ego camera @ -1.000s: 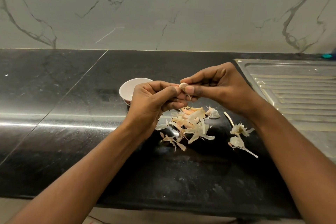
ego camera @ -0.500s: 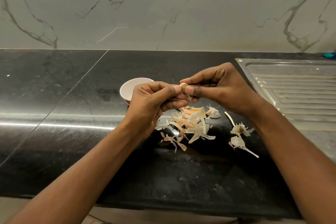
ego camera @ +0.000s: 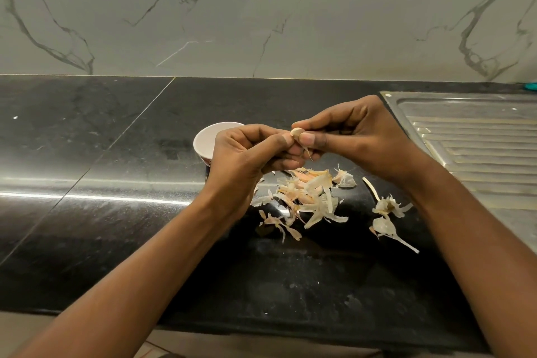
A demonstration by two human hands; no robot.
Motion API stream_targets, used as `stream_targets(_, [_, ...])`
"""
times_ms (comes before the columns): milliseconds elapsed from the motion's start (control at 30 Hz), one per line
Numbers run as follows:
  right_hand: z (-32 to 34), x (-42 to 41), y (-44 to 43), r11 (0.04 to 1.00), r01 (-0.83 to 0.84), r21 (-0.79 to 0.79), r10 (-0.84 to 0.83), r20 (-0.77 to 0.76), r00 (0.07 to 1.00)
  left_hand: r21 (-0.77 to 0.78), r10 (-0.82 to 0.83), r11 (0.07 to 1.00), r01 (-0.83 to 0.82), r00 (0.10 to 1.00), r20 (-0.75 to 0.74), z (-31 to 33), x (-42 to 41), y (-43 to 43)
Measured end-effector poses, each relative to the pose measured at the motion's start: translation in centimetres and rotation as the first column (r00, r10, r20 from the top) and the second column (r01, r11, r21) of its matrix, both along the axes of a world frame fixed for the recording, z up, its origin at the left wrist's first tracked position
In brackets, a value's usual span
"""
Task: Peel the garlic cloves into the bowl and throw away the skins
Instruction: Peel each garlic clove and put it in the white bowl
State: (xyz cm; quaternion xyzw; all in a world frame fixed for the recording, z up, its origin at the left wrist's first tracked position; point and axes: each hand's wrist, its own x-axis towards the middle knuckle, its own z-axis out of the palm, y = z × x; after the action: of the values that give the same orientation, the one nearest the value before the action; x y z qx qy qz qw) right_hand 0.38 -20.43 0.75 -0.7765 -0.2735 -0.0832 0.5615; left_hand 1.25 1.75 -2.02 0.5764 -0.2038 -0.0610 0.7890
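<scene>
Left hand [ego camera: 247,151] and right hand [ego camera: 357,136] each close their grip on the garlic clove [ego camera: 296,132], pinched between thumbs and fingertips above the black worktop [ego camera: 116,212], with the white bowl [ego camera: 207,139] just behind the left hand and loose skins [ego camera: 311,195] lying below.

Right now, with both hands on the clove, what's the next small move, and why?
Probably pull the dangling skin strip free and drop it. The left hand and right hand pinch the clove, the strip hangs below it over the skin pile, so it seems not fully peeled for the bowl.
</scene>
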Motion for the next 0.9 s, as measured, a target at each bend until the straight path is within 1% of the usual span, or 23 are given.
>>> stream_targets(100, [0.2,0.0,-0.4,0.998,0.031,-0.051,-0.03,0.026,0.999,0.048,0.013,0.999,-0.015,0.999,0.045,-0.1,0.0,-0.1])
stream_targets(200, [0.3,0.0,-0.3,0.994,0.029,-0.101,-0.025,0.041,0.999,0.115,0.082,0.989,-0.095,0.991,0.11,-0.2,-0.1,-0.2])
stream_targets(367, [0.0,0.2,0.2,0.99,0.037,-0.138,-0.029,0.06,0.998,0.14,0.153,0.974,-0.178,0.973,0.17,-0.4,-0.1,-0.1])
stream_targets(700, [-0.3,0.1,0.7,0.997,0.011,-0.078,-0.006,0.066,0.998,0.062,0.157,0.985,-0.159,0.987,0.043,-0.3,-0.1,-0.2])
stream_targets(900, [0.0,0.0,0.2,0.999,0.021,-0.045,-0.019,0.041,0.999,0.019,0.08,0.997,-0.079,0.997,-0.016,0.1,-0.1,-0.4])
